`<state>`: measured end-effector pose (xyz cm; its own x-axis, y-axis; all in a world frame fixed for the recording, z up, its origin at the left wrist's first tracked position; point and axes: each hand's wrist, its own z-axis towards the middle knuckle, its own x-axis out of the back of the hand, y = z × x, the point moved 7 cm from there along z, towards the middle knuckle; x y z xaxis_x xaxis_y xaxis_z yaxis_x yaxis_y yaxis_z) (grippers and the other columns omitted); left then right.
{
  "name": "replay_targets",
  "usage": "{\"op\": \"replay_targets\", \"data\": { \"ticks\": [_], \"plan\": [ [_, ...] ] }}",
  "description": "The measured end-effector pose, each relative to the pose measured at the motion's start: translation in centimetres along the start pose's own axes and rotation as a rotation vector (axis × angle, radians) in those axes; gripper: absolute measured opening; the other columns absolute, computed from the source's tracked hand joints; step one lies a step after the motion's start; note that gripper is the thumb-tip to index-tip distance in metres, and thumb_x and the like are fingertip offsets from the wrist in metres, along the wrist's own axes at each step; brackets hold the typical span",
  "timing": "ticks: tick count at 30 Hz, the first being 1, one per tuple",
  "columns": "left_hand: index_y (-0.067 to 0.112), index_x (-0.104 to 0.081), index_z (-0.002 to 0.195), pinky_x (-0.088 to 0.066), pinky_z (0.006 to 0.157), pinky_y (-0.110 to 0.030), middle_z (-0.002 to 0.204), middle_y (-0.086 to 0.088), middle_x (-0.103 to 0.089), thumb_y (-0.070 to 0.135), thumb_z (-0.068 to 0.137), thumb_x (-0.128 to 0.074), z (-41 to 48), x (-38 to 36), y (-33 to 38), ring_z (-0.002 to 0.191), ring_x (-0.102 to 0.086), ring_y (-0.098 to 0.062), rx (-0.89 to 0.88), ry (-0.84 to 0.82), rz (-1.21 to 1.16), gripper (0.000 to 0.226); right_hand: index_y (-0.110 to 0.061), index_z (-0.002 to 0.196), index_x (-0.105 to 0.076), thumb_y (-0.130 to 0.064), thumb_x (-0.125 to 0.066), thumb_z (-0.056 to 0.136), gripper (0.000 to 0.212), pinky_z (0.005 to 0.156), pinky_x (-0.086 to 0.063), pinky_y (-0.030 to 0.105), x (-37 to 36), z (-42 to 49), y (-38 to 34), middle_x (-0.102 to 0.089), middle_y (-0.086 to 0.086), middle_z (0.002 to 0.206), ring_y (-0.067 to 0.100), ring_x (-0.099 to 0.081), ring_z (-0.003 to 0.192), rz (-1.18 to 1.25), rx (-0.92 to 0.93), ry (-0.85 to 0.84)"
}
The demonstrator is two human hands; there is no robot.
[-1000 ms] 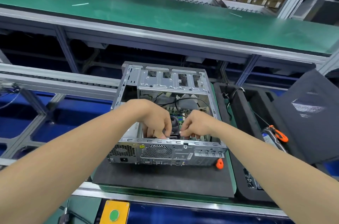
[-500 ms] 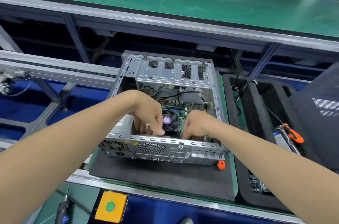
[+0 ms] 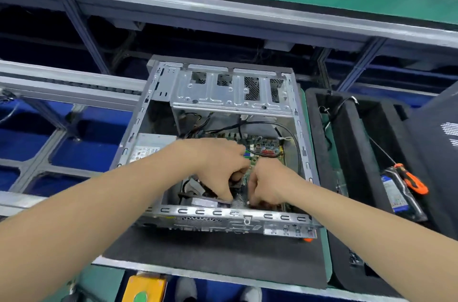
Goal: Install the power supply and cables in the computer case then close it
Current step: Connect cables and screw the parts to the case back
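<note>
An open metal computer case (image 3: 230, 212) lies on a dark foam mat. The grey power supply (image 3: 151, 148) sits inside at the left wall. A green motherboard (image 3: 265, 150) shows at the right, with black cables (image 3: 280, 128) looping above it. My left hand (image 3: 218, 168) and my right hand (image 3: 267, 185) are both down inside the case near its front rim, fingers curled and pinching something small by the motherboard. What they pinch is hidden by the fingers.
A black foam tray (image 3: 347, 143) stands right of the case, holding an orange-handled screwdriver (image 3: 411, 180) and a blue-labelled part (image 3: 399, 195). A dark side panel (image 3: 436, 143) leans at the far right. A yellow box with a green button (image 3: 143, 289) sits at the front edge.
My view has tilted down and moved closer to the case. Both hands have stayed inside it, drawing closer together near the front rim.
</note>
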<state>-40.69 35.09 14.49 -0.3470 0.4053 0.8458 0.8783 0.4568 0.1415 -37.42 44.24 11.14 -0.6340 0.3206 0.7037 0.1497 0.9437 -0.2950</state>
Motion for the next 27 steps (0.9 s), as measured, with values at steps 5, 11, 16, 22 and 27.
{"op": "replay_targets", "data": {
  "ticks": [5,11,16,22,27],
  "plan": [
    [0.01,-0.037,0.128,-0.034,0.098,-0.041,0.128,-0.011,-0.036,0.071,0.074,-0.066,-0.2,-1.8,0.3,0.112,-0.036,-0.027,0.021,0.229,0.171,0.086,-0.016,0.086,-0.084,-0.011,-0.085,0.08,0.008,0.063,-0.055,0.022,-0.5,0.8,0.2,-0.078,0.001,0.087,0.015,-0.07,0.077,-0.024,-0.073,0.005],
    [0.01,-0.016,0.143,-0.026,0.106,-0.052,0.151,-0.013,-0.015,0.065,0.085,-0.06,-1.3,-3.6,-0.8,0.132,-0.026,-0.036,0.19,0.367,0.176,0.091,-0.019,0.084,-0.084,-0.013,-0.084,0.084,0.006,0.072,-0.056,0.024,-1.2,0.9,0.3,-0.077,-0.002,0.082,0.016,-0.073,0.083,-0.065,-0.097,-0.024],
    [0.007,-0.011,0.15,-0.021,0.113,-0.058,0.162,-0.02,-0.003,0.051,0.09,-0.065,-0.5,-4.4,-1.4,0.145,-0.015,-0.042,0.318,0.257,0.18,0.092,-0.018,0.088,-0.084,-0.014,-0.08,0.086,0.006,0.076,-0.056,0.024,-1.5,1.0,-0.1,-0.078,-0.001,0.086,0.016,-0.072,0.085,-0.112,-0.087,-0.031],
    [0.01,-0.01,0.151,-0.022,0.11,-0.061,0.159,-0.02,-0.005,0.038,0.092,-0.066,0.0,-4.5,-1.5,0.146,-0.013,-0.042,0.343,0.218,0.169,0.086,-0.019,0.09,-0.084,-0.014,-0.078,0.085,0.009,0.068,-0.05,0.018,-1.6,1.0,-0.6,-0.075,-0.004,0.082,0.011,-0.067,0.077,-0.167,-0.067,-0.008],
    [0.011,-0.009,0.148,-0.025,0.107,-0.06,0.156,-0.02,-0.008,0.035,0.087,-0.071,0.4,-4.8,-1.6,0.144,-0.015,-0.042,0.339,0.188,0.146,0.09,-0.018,0.096,-0.085,-0.013,-0.08,0.083,0.015,0.055,-0.039,0.008,-1.6,1.0,-0.5,-0.068,-0.007,0.076,0.008,-0.062,0.07,-0.103,-0.068,-0.026]
  ]
}}
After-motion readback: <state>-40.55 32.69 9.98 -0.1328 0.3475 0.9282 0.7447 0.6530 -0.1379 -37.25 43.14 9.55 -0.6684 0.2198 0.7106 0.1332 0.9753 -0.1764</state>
